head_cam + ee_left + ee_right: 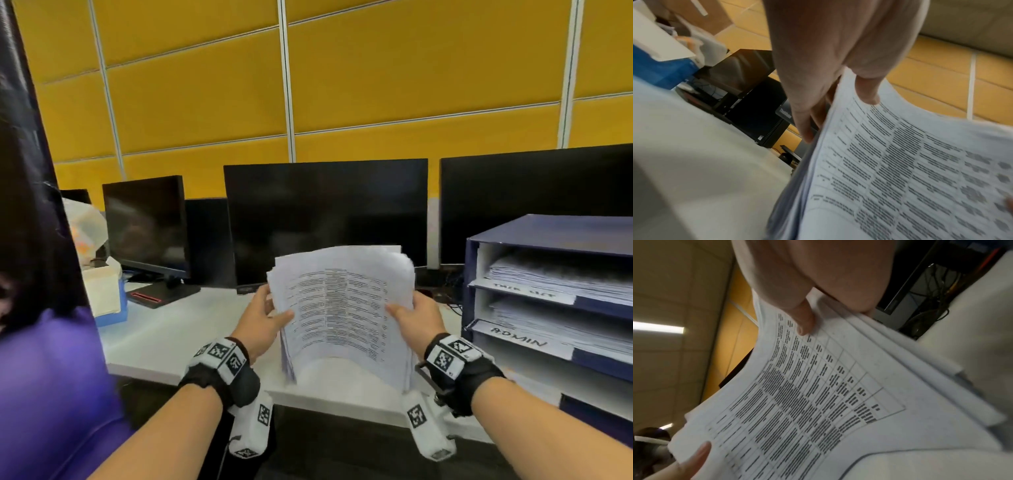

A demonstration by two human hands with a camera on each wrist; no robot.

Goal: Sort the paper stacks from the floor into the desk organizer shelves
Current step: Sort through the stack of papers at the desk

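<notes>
A thick stack of printed papers stands bowed on its lower edge over the white desk, a table of text facing me. My left hand grips its left edge, thumb on the front sheet and fingers behind. My right hand grips the right edge the same way, thumb on the print of the paper stack. A dark blue desk organizer stands to the right, its shelves labelled and holding paper piles.
Three dark monitors line the back of the desk before a yellow panelled wall. A blue and white box sits at the left. A person in a purple top stands close at my left. Cables lie behind the organizer.
</notes>
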